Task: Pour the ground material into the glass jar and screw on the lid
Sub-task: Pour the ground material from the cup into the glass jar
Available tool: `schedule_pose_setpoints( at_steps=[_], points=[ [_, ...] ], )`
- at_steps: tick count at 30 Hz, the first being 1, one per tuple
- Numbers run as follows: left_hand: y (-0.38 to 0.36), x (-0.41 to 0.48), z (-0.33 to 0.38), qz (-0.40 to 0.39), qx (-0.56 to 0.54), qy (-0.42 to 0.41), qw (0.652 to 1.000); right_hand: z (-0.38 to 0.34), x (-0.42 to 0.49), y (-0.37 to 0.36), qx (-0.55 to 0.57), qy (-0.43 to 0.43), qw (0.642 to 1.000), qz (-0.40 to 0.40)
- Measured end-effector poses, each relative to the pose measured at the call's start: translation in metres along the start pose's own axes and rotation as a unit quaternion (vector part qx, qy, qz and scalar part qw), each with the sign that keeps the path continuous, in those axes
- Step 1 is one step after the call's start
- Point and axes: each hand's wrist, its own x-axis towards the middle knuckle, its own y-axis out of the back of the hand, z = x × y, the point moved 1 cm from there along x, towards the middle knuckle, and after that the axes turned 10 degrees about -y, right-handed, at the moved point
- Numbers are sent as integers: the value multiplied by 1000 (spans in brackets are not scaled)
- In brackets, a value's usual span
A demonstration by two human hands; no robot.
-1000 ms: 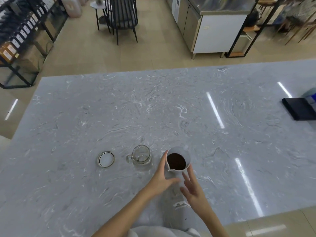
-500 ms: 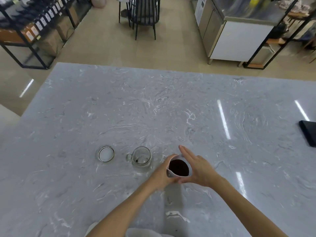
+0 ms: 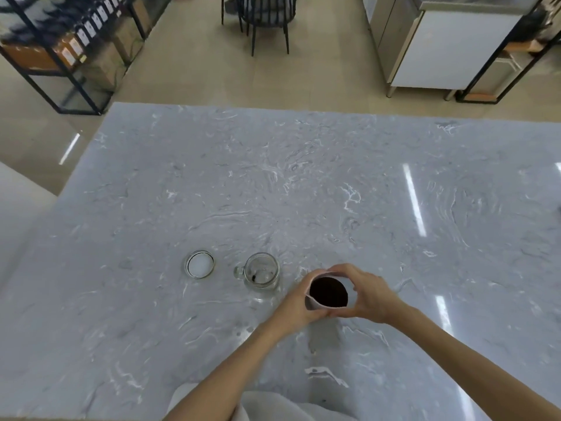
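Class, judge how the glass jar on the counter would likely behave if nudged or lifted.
The glass jar looks nearly empty, so it is probably light and may slide on the glossy counter. Being glass, it could break if dropped. Its side handle should aid gripping.

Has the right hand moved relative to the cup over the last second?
Yes. The right hand began on the cup's near side, fingers off it, and now wraps the right and far side of the cup, which stays right of the glass jar.
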Motion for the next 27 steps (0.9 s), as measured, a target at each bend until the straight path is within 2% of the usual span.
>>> schedule_pose_setpoints(
  at_steps=[2,4,5,6,8,10,12,14,17,23,25,27],
  points=[
    [5,-10,13,-37,34,12,999,-2,-3,-2,-1,-16,1000,18],
    [11,-34,19,-79,153,48,984,-4,-6,-4,2,-37,999,34],
    [18,-52,24,-63,197,52,977,-4,-6,-5,6,-47,998,39],
    [28,-69,32,-16,208,37,977,-5,-7,-6,10,-55,997,43],
    [58,-93,43,123,228,-50,964,-6,-7,-8,18,-71,996,51],
    [90,-94,37,183,287,-119,933,-8,-8,-9,30,-85,994,57],
    [119,-82,21,151,284,-59,945,-10,-9,-10,52,-99,992,65],
    [134,-66,4,82,237,3,968,-12,-10,-11,82,-109,988,71],
    [138,-47,-16,18,186,-20,982,-16,-12,-15,99,-122,984,81],
    [132,-29,-37,20,138,-19,990,-28,-20,-7,167,-137,968,127],
    [134,-28,-36,14,134,-20,991,-42,-23,12,146,-126,972,135],
    [138,-27,-31,19,131,-26,991,-62,-25,34,67,-115,981,140]
  ],
)
